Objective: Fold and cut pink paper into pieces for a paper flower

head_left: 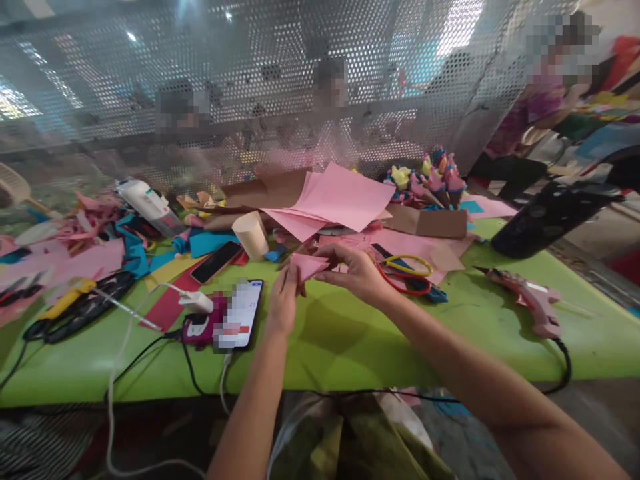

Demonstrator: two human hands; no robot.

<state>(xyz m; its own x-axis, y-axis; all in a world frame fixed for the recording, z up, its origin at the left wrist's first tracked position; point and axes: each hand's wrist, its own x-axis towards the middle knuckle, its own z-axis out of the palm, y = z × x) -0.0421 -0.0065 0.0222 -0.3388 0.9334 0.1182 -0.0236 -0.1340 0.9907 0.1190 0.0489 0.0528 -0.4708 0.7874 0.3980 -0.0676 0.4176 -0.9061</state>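
Observation:
Above the green table (325, 360) a folded piece of pink paper (307, 267) is held between both hands. My left hand (284, 297) has its fingers closed on the paper's left side. From the right, my right hand (357, 272) pinches the paper's pointed right corner between thumb and fingers. Behind the hands lies a fanned stack of pink sheets (345, 197), and a cream cardboard tube (251, 236) stands to the left of it. Scissors with red and yellow handles (407, 265) lie just right of my right hand.
A pink glue gun (537, 307) with a cord and a dark bottle (550, 217) are on the right. Left are a lit phone (250, 313), a purple socket block (205, 327), cables and a yellow-handled tool (67, 299). Finished-looking colourful paper figures (435, 177) stand behind. A person (530, 120) sits far right.

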